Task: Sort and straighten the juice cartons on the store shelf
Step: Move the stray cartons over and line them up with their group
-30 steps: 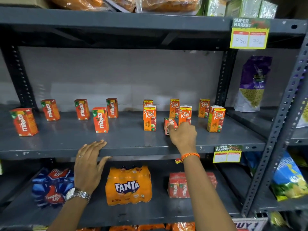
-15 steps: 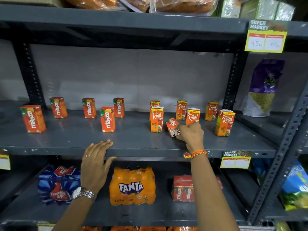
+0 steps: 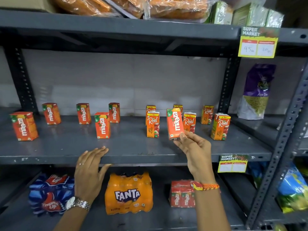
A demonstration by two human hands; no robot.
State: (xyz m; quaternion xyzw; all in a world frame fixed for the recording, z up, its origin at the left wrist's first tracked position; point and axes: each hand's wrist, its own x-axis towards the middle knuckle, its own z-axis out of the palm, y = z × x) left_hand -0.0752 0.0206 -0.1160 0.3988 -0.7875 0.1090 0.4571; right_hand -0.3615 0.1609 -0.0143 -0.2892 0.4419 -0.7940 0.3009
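Head view: right hand [image 3: 194,147] pinches the lower end of a Maaza carton [image 3: 174,123], held upright above the grey shelf [image 3: 133,152] amid the Real cartons [image 3: 152,124], covering part of one behind. Five Maaza cartons [image 3: 102,125] stand scattered to the left. Left hand [image 3: 90,169] lies flat, fingers spread, on the shelf edge, holding nothing. Fanta pack [image 3: 128,194] sits below.
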